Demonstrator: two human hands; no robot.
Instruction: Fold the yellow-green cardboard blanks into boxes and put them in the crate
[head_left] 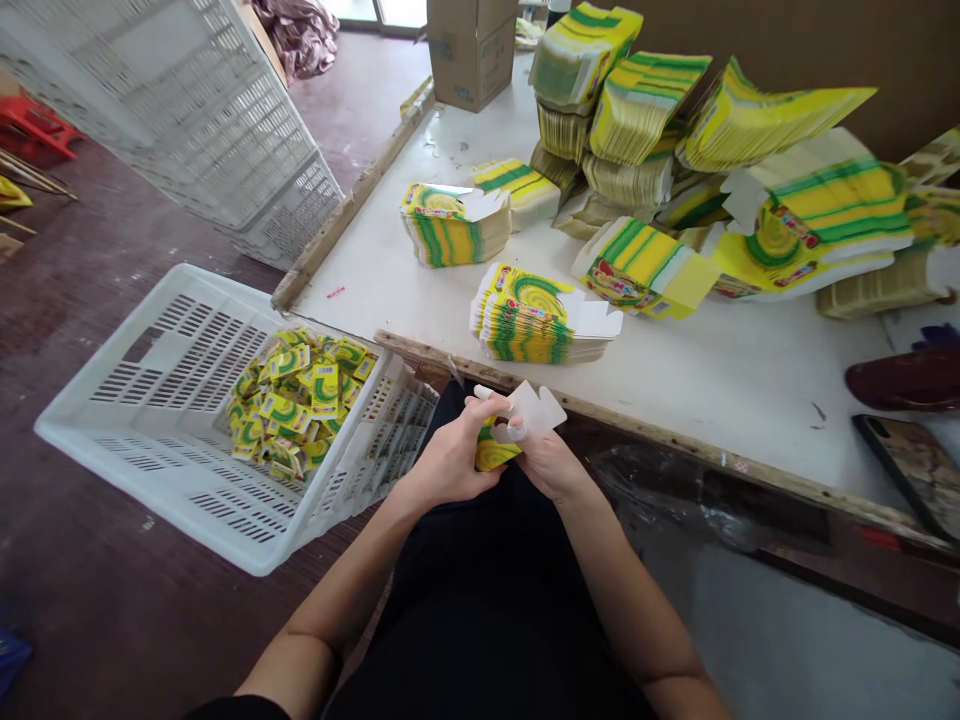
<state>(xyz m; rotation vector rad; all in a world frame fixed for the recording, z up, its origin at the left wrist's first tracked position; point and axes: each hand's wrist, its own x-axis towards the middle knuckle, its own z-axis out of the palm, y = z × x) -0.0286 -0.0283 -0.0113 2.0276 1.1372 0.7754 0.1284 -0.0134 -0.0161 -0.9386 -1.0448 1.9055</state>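
Note:
Between my two hands, in front of my lap, is a small yellow-and-green carton (495, 452) with white flaps standing up. My left hand (457, 450) grips its left side, thumb and fingers near the top. The fingers of my right hand (551, 462) close on its right side, by the white flaps. Whatever is inside the carton is hidden. Just beyond my hands, a stack of flat cartons (525, 318) lies near the table's edge. Down to the left, a white plastic crate (360, 425) holds many small folded yellow-and-green cartons (300, 400).
The white table (420, 310) has a wooden edge strip. Further stacks of flat cartons (645, 265) cover its back right. A cardboard box (472, 50) stands at the far end. A phone (911, 465) and a dark red object (900, 380) lie at right. Tall white crates (187, 110) rise at left.

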